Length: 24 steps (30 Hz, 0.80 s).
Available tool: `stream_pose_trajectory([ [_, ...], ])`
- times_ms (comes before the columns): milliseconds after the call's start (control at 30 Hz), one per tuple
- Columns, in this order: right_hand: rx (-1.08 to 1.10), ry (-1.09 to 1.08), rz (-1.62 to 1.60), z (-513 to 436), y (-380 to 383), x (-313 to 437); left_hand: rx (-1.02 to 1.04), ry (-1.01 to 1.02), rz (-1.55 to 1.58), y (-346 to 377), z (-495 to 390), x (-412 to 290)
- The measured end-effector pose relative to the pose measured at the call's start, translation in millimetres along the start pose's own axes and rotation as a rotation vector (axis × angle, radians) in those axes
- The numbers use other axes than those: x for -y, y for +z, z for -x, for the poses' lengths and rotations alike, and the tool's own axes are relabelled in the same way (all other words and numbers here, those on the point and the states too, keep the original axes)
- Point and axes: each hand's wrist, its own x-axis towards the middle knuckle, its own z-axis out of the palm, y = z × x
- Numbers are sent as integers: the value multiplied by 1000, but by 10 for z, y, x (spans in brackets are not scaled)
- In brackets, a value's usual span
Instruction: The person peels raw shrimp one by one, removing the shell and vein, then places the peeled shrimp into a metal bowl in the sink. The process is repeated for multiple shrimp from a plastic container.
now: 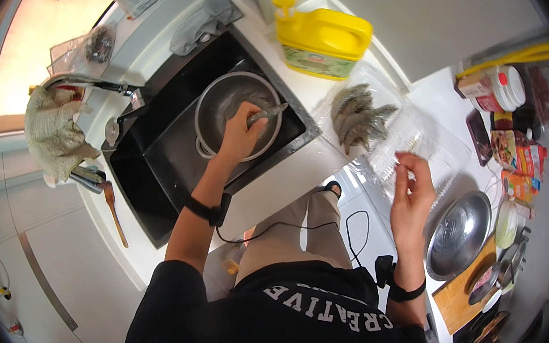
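Note:
My left hand grips a grey raw shrimp over a round metal pot, which stands in the black sink. More grey shapes lie inside the pot, partly hidden by the hand. To the right of the sink, several raw shrimp rest in a clear plastic tray. My right hand is raised over the clear plastic lid or second tray, with thumb and fingertips close together. Whether something small sits between those fingertips cannot be told.
A yellow plastic jug stands behind the shrimp tray. The faucet reaches over the sink's left side, near a draped cloth and a wooden spatula. At right are a steel bowl, a cutting board and a phone.

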Motion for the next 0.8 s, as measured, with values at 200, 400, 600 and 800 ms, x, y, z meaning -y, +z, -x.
stream_pose_trajectory([
  [200,-50,-72,-127,51,-118,24,183,237,195,574,269,-1088],
  [400,-155,-71,-181,159,-198,-31,281,409,293,1119,415,-1663],
  [600,-257,-81,-131,222,-367,-187,287,507,239,1422,481,-1814],
  [800,-285,-103,-85,261,-471,-266,302,561,172,1567,518,-1890],
])
